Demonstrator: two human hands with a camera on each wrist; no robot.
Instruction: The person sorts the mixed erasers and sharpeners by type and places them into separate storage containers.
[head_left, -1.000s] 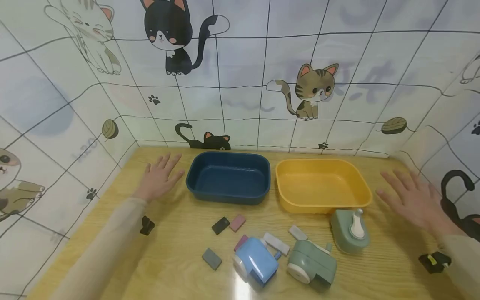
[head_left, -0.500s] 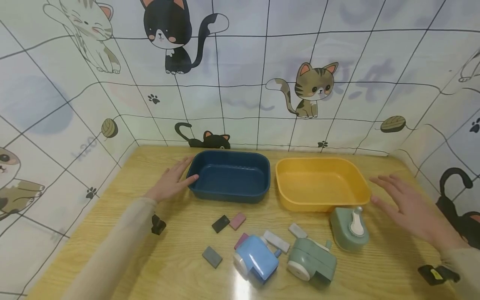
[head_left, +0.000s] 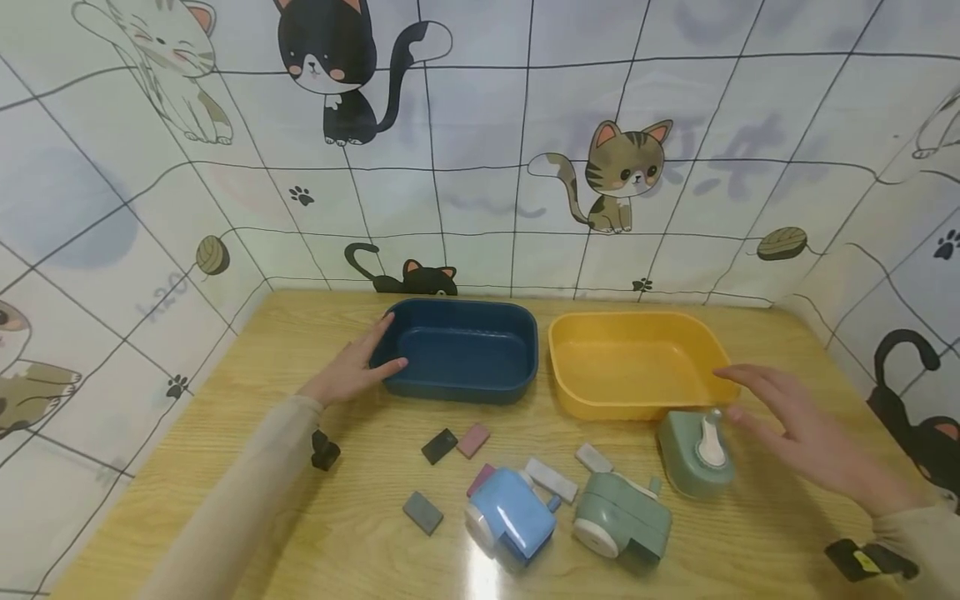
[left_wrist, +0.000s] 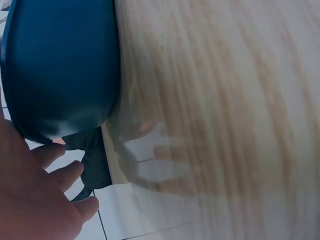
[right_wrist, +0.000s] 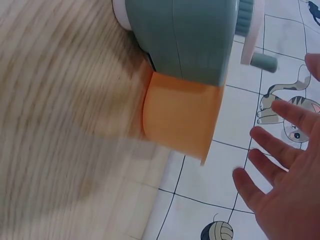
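My left hand (head_left: 347, 370) is at the left end of the dark blue bin (head_left: 461, 392), its thumb over the near-left rim and fingers along the side. In the left wrist view the fingers (left_wrist: 67, 175) are spread beside the bin's end wall. My right hand (head_left: 802, 425) hovers, fingers extended, by the right end of the yellow bin (head_left: 607, 410) and the upright green crank pencil sharpener (head_left: 686, 467). The right wrist view shows that hand (right_wrist: 292, 170) holding nothing, apart from the sharpener's crank (right_wrist: 250, 40).
In front of the bins lie a blue crank sharpener (head_left: 513, 512) and another green one (head_left: 626, 517). Several small eraser-like blocks are scattered near them, among them a grey one (head_left: 423, 512), a black one (head_left: 439, 447) and a pink one (head_left: 473, 440). Cat-print walls (head_left: 480, 192) enclose the wooden table (head_left: 322, 533).
My left hand has moved right, from beside the blue bin onto its left end. The right hand has moved left toward the yellow bin's right end. Bins and sharpeners have stayed in place.
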